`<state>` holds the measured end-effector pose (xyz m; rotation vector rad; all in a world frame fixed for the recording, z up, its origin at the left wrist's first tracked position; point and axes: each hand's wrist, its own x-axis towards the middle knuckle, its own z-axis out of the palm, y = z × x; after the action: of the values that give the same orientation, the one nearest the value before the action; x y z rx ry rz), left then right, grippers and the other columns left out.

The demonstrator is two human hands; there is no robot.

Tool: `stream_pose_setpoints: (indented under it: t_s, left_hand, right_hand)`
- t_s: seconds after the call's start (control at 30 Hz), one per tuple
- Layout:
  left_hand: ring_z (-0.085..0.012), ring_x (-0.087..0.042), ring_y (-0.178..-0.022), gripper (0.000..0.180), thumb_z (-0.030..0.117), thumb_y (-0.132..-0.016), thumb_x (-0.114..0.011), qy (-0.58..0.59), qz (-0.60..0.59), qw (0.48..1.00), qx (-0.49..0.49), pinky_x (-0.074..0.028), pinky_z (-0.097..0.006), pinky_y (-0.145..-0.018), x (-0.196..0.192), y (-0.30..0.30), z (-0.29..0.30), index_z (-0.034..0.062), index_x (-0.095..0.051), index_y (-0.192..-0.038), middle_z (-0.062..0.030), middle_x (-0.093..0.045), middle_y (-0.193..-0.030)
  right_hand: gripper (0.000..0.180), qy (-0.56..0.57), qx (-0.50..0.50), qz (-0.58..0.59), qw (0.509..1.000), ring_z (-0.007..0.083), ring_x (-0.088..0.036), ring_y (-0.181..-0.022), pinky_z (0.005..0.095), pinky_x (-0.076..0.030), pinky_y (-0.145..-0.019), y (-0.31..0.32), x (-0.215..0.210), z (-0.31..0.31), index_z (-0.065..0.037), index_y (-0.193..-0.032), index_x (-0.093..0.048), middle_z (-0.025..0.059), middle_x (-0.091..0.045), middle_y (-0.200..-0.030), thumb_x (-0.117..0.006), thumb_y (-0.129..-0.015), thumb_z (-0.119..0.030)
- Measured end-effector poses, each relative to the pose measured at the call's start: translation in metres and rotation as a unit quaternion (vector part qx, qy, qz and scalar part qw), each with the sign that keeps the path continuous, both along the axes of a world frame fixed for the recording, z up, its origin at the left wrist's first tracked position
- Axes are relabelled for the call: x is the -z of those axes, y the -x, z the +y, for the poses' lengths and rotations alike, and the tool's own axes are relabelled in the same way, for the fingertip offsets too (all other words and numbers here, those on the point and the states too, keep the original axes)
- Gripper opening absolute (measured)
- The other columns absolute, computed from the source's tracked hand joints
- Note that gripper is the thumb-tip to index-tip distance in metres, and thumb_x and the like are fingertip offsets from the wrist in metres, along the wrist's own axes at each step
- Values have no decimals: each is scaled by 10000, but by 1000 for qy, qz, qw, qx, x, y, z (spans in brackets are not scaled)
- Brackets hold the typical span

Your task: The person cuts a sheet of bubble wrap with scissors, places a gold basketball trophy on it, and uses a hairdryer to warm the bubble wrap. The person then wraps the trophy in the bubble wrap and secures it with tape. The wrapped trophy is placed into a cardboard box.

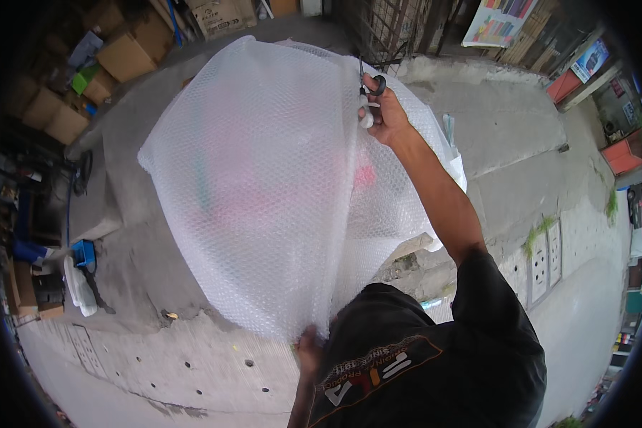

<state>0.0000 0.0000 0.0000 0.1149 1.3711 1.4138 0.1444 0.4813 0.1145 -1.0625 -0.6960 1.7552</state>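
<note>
A large sheet of clear bubble wrap (264, 164) spreads over a bulky load, with blurred pink, red and green patches showing through. My right hand (386, 114) is at the far right part of the sheet, closed round a pair of scissors (378, 85) with dark handles. Their blades point away from me, beside a long edge or fold in the wrap. Something white shows by the same fingers; I cannot make out what it is. Down at the near corner of the sheet, my left hand (309, 348) pinches the wrap, its fingers partly hidden.
Cardboard boxes (125, 57) are piled at the far left. A blue bin (83, 253) and a white bag-like object (80, 287) lie on the left. A metal grate (389, 28) stands at the back. The concrete ground (506, 128) has a stepped edge and holed drain covers (546, 257).
</note>
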Motion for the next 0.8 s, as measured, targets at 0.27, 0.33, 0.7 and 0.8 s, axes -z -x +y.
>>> stream_pose_setpoints:
  t_s: [0.27, 0.33, 0.7, 0.8]
  left_hand:
    - [-270, -586, -1009, 309, 82, -892, -609, 54, 175, 977, -107, -463, -394, -924, 32, -2, -59, -66, -594, -1162, -160, -621, -1118]
    - [-262, -595, -985, 257, 54, -896, -618, 68, 269, 960, -44, -472, -400, -906, 61, 7, -81, -61, -591, -1124, -155, -620, -1068]
    - [-264, -580, -1007, 248, 99, -909, -602, 206, 154, 930, -262, -473, -419, -896, 66, 6, -115, -22, -584, -1124, -149, -606, -1059]
    - [-267, -573, -1023, 262, 124, -912, -594, 239, 154, 917, -281, -470, -423, -899, 59, 8, -126, -11, -583, -1136, -148, -602, -1072]
  right_hand:
    - [598, 97, -121, -21, 988, 101, -521, -528, 200, -378, -414, 8, -15, 17, -91, -947, -561, 33, -571, -746, -805, -716, -586]
    - [594, 96, -170, -29, 980, 74, -506, -514, 182, -303, -378, 15, -5, -12, -118, -904, -540, 29, -567, -710, -786, -715, -625]
    - [599, 104, -139, -50, 984, 62, -282, -431, 206, -194, -389, -9, -17, -45, -144, -987, -578, 34, -587, -636, -675, -779, -698]
    - [608, 72, -179, -45, 980, 53, -269, -434, 206, -171, -399, -21, -27, -67, -156, -983, -577, 33, -590, -644, -657, -772, -720]
